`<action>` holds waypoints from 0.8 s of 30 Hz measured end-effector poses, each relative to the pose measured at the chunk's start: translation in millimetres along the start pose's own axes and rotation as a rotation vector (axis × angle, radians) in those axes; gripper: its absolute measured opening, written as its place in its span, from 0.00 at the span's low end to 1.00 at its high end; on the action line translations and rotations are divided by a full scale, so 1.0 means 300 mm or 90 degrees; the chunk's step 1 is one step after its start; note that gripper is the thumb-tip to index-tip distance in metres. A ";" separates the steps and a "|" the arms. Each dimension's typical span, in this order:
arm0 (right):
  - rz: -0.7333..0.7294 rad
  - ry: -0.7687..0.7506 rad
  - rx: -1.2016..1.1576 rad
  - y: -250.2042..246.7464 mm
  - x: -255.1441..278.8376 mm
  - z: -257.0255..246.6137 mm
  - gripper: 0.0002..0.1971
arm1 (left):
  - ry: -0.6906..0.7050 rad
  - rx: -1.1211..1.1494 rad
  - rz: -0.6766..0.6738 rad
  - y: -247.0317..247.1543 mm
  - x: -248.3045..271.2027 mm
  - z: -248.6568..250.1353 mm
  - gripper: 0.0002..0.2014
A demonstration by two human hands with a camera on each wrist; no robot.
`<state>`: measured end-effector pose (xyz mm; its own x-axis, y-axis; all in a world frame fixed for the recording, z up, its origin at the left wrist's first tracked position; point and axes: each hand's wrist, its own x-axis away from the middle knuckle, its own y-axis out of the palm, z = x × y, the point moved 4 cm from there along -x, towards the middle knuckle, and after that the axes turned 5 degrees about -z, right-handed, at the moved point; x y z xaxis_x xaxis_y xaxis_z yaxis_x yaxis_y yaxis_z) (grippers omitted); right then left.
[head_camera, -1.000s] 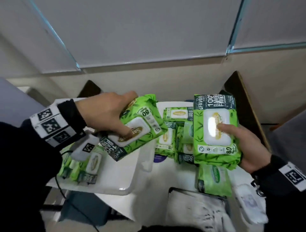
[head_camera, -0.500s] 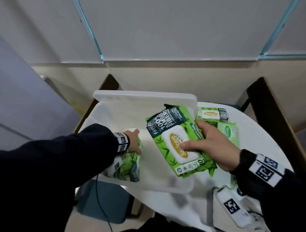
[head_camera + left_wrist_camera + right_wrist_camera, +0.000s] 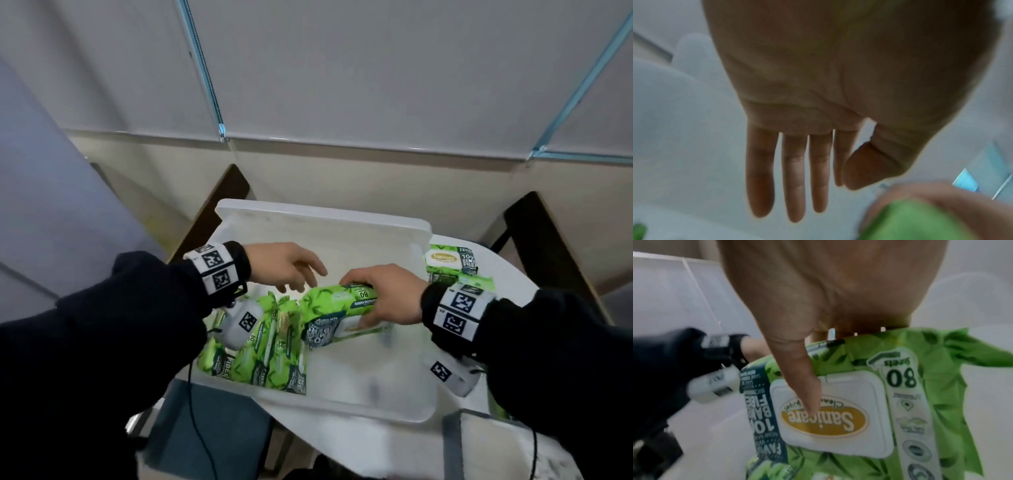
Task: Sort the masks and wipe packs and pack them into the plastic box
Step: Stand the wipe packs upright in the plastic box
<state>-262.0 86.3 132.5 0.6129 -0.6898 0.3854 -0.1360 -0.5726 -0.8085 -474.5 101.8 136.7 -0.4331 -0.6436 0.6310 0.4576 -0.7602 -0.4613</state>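
A white plastic box (image 3: 342, 407) sits on the table in front of me. Several green wipe packs (image 3: 267, 346) stand on edge in a row at its left end. My right hand (image 3: 376, 298) grips another green wipe pack (image 3: 339, 301) inside the box, just right of that row; the right wrist view shows my thumb (image 3: 805, 386) pressed on the white lid of that pack (image 3: 900, 394). My left hand (image 3: 291, 270) hovers over the row with straight fingers (image 3: 793, 178) and holds nothing.
Two more green wipe packs (image 3: 448, 262) lie on the white table (image 3: 507, 274) right of the box. A white bag (image 3: 496, 445) sits at the near right. Dark chair backs (image 3: 541, 233) stand behind the table on both sides.
My right hand has carried its pack down into the box and turned it on edge beside the row. My left hand has let go of its pack and lifted up, fingers straight.
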 end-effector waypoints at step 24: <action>-0.180 -0.401 0.646 0.441 -0.302 -0.189 0.24 | -0.330 -0.272 -0.034 0.043 -0.058 -0.402 0.15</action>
<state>-379.5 47.9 15.9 0.8300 -0.1021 0.5484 0.5577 0.1310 -0.8197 -554.5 92.4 44.6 0.0302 -0.5592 0.8285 0.0524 -0.8269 -0.5600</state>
